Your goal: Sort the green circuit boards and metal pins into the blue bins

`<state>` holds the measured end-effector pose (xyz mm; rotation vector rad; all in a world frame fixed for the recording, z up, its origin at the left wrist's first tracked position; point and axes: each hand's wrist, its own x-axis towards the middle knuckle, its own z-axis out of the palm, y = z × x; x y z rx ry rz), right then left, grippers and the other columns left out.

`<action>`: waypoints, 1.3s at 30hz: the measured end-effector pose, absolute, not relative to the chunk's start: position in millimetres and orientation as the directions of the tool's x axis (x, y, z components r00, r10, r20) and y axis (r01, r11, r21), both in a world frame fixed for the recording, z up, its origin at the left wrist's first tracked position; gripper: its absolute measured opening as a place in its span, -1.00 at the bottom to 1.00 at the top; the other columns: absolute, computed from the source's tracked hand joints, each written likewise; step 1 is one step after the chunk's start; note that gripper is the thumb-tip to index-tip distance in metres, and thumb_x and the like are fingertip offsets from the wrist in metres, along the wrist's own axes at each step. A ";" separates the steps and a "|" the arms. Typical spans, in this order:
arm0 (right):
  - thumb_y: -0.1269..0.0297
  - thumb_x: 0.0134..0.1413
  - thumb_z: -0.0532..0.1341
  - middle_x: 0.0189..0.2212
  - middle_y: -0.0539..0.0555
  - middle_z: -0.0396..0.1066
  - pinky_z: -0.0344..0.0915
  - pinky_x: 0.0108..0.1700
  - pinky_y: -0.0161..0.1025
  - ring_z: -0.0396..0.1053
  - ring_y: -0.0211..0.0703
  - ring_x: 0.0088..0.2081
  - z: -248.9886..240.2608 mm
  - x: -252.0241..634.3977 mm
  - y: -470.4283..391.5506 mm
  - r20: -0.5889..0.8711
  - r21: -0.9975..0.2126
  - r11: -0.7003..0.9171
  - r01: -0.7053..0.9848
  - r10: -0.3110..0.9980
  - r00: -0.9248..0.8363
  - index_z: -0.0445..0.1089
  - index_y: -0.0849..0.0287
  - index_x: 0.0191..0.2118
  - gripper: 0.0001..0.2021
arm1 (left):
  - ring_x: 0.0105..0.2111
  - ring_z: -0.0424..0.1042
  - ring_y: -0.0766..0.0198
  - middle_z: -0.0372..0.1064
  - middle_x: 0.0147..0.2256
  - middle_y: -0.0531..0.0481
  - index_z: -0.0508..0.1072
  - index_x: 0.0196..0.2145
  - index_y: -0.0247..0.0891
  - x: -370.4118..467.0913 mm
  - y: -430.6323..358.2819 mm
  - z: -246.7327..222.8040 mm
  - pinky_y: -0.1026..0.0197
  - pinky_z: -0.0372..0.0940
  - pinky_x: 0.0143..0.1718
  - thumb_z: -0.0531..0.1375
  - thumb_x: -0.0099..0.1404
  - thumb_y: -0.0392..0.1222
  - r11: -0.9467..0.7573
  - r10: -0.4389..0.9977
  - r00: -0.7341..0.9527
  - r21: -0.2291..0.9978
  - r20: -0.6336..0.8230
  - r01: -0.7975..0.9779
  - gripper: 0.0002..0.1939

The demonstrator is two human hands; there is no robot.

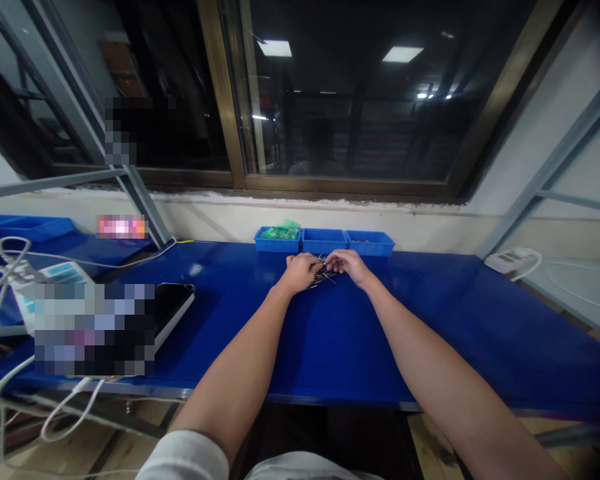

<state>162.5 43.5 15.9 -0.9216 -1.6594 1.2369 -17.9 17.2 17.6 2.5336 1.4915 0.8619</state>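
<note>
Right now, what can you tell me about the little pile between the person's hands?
The pile is a loose jumble of thin, short, rod-like pieces, dark and silvery, metallic in look. They lie at mixed angles on the blue tabletop, in front of the row of blue bins. The left hand and right hand are at its two sides, fingers at the pieces and partly hiding them. The pieces are too small to identify.
</note>
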 end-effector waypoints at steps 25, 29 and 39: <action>-0.15 -0.04 0.08 -0.43 0.09 0.49 0.18 -0.29 -0.25 0.34 -0.14 -0.32 11.4 176.3 55.3 0.330 -0.906 0.334 0.259 0.942 -0.060 0.47 0.19 -0.42 -0.53 | -0.05 0.33 0.14 0.41 -0.11 -0.01 0.45 -0.18 -0.14 -22.9 24.1 18.5 0.07 0.11 -0.02 0.04 0.26 -0.16 -0.303 0.904 0.081 0.493 0.421 0.816 -0.76; -0.20 -0.03 0.03 -0.34 0.11 0.50 0.18 -0.18 -0.22 0.35 -0.11 -0.23 6.0 180.7 67.9 0.367 -0.894 0.358 0.267 0.930 -0.018 0.49 0.18 -0.40 -0.48 | -0.03 0.32 0.13 0.40 -0.09 -0.02 0.45 -0.18 -0.15 -21.6 22.1 19.7 0.05 0.11 -0.03 0.04 0.26 -0.17 -0.293 0.914 0.092 0.487 0.394 0.823 -0.76; -0.13 -0.01 0.05 0.02 0.14 0.34 0.24 -0.43 -0.29 0.34 -0.14 -0.27 6.6 203.9 81.3 0.277 -0.957 0.240 0.163 0.924 0.265 0.20 0.13 0.15 -0.35 | -0.01 0.30 0.12 0.38 -0.07 -0.03 0.42 -0.13 -0.13 -23.0 25.5 16.5 0.03 0.11 -0.02 0.00 0.27 -0.13 -0.280 0.924 0.109 0.453 0.367 0.847 -0.72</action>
